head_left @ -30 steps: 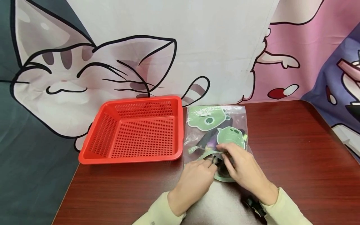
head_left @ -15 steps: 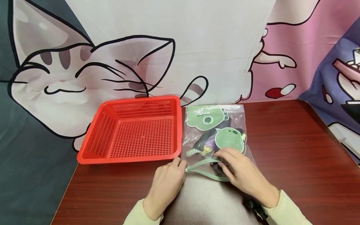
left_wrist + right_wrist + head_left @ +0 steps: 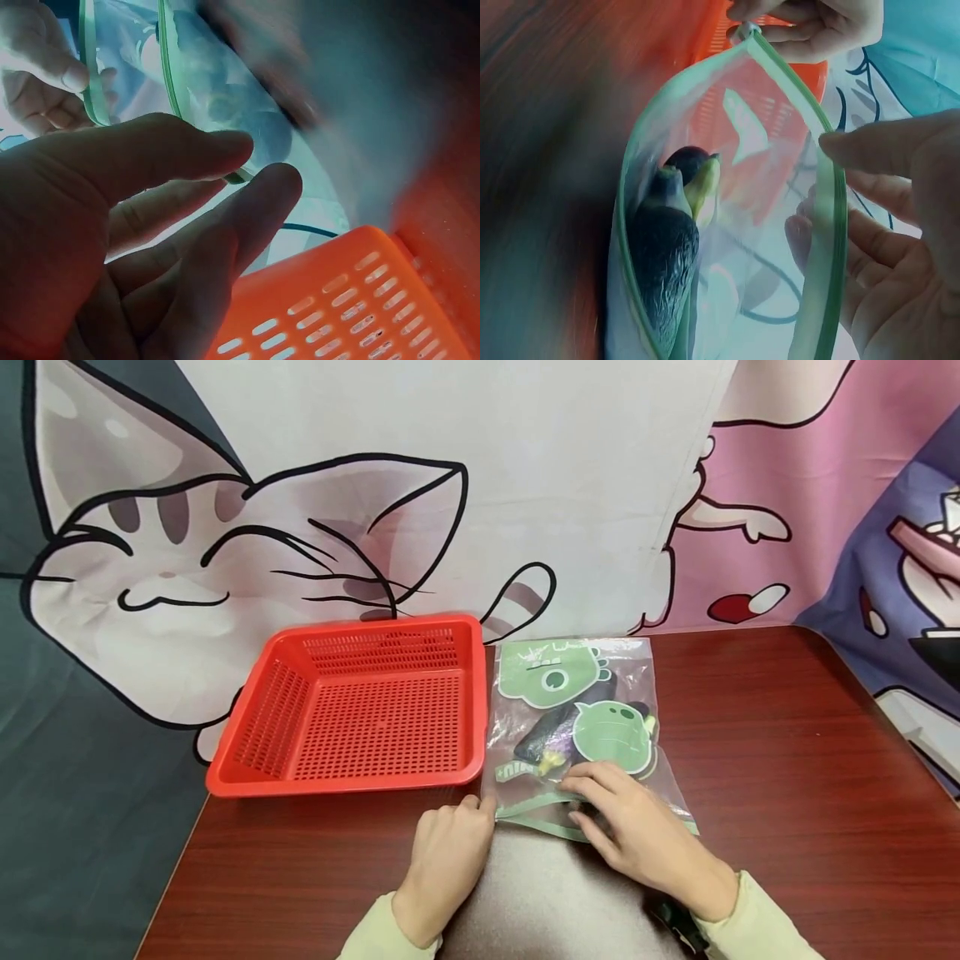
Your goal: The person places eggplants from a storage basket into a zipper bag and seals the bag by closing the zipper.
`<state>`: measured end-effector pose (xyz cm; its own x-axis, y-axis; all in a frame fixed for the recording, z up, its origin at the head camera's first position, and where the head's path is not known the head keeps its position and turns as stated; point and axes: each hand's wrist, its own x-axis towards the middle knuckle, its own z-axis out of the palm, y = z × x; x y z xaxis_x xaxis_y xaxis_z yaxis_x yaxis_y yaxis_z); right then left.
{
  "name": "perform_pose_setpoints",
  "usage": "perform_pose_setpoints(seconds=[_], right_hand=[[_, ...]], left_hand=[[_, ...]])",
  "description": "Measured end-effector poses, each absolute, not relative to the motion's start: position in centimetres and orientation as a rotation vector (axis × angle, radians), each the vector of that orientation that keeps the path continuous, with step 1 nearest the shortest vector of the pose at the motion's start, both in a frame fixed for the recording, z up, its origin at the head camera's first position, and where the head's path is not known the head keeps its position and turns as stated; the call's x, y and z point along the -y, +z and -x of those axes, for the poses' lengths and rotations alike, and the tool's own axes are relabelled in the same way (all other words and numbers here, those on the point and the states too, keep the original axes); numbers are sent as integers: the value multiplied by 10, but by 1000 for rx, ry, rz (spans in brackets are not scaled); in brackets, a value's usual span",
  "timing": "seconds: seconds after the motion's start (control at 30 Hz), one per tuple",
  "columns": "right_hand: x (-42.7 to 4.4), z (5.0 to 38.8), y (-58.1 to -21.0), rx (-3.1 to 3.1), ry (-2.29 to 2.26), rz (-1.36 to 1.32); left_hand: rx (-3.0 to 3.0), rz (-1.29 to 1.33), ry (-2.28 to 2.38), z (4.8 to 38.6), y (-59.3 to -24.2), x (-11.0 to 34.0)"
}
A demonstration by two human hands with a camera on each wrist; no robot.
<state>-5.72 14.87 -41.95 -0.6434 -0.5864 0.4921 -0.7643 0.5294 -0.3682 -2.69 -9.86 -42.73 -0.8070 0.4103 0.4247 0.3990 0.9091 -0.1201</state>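
Note:
A clear zip bag (image 3: 551,681) with green cartoon prints lies on the table, its green-edged mouth (image 3: 829,270) facing the person and spread apart. Inside, a dark, wrinkled eggplant (image 3: 664,255) shows beside a pale yellow-green stem (image 3: 705,187) and another dark rounded end. My left hand (image 3: 450,860) pinches the left corner of the mouth between thumb and fingers, beside the basket. At the middle of the mouth my right hand (image 3: 637,835) holds the rim, thumb on one side and fingers (image 3: 877,240) on the other. The bag's film and prints partly hide its contents.
A red perforated basket (image 3: 348,789) stands to the left of the bag, close against it. The brown table (image 3: 787,760) extends to the right. Behind it hangs a cartoon-printed cloth (image 3: 600,485). A black strap-like item (image 3: 678,927) sits under the right wrist.
My left hand has moved left from the middle of the bag's mouth to its left corner. The right hand has shifted slightly left and down, and the mouth's right corner now shows.

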Motion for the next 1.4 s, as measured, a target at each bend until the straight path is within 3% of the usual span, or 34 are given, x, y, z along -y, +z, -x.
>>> perform_pose_setpoints(seconds=[0.47,0.87,1.4], right_hand=[[-115,55,-423,2255,803,-1235],[-84,51,-428,2229,726,-1158],[-79,55,-436,2173,766,-1127]], left_hand=[[2601,560,-58,25,-417,100],[2588,581,-241,24,-409,100],[2590,624,-322,23,-407,102]])
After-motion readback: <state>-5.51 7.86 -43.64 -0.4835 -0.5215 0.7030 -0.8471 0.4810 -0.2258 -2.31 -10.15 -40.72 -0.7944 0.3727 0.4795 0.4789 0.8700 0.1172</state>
